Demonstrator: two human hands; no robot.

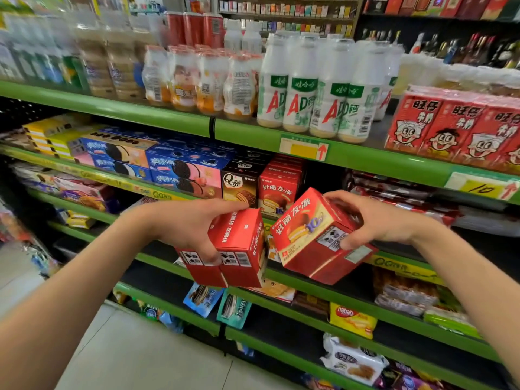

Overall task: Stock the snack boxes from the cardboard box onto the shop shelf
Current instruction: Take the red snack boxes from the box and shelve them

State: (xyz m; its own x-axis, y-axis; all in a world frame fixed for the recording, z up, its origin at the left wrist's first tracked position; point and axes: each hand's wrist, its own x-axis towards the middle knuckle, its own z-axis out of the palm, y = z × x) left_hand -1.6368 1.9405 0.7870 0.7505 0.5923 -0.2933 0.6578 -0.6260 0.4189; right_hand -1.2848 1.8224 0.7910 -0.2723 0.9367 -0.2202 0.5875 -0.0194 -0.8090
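Boxes fill both hands in front of the green shop shelf (168, 190). The left hand (194, 229) clamps two red snack boxes (239, 249) side by side, thumb underneath near the barcodes and fingers (225, 205) curled over the top, so the pair travels as one block. The right hand (374, 220) grips a third red box (315, 237) of the same brand, thumb pressed on its printed side and fingers wrapped round the far end; the box is tilted, front face turned up and to the left, probably so it can be swung upright and slid in face-out.

All three boxes hang in the air just before the second shelf, near the row of matching red boxes (278, 190) already standing there beside the dark Q-brand boxes (239, 187). To the right of that row the shelf shows a dark gap, which looks like the intended slot; carrying the stock at that height keeps the move short.

The cardboard box is not in view. Above, milk bottles (309, 88) and red drink cartons (450, 128) line the top shelf.
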